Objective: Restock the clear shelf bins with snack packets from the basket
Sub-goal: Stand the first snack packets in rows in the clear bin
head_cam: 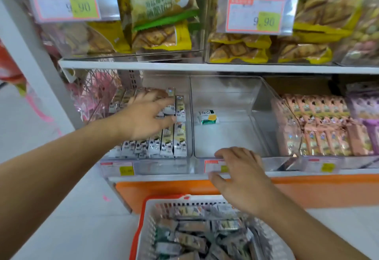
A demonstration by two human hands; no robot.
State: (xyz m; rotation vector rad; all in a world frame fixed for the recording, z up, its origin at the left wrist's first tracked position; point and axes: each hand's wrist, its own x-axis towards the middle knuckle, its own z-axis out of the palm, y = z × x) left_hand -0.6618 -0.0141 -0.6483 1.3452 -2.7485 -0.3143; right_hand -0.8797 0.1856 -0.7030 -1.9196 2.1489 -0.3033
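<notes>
My left hand [146, 116] reaches into the left clear bin [143, 167], fingers spread and resting on the upright rows of grey-and-cream snack packets [170, 143]; it grips nothing that I can see. My right hand [239, 174] lies open on the front rim of the middle clear bin [272, 161], fingers over its price label. That bin holds one green-and-white packet [207, 117] near the back. Below, the white basket with an orange rim [141, 225] holds several loose snack packets [196, 237].
A third bin at the right is full of pink packets [320, 128], with purple ones [367, 116] beyond. The upper shelf [205, 68] carries bins of yellow biscuit bags [238, 50] with 9.90 price tags. An orange shelf base [164, 190] runs behind the basket.
</notes>
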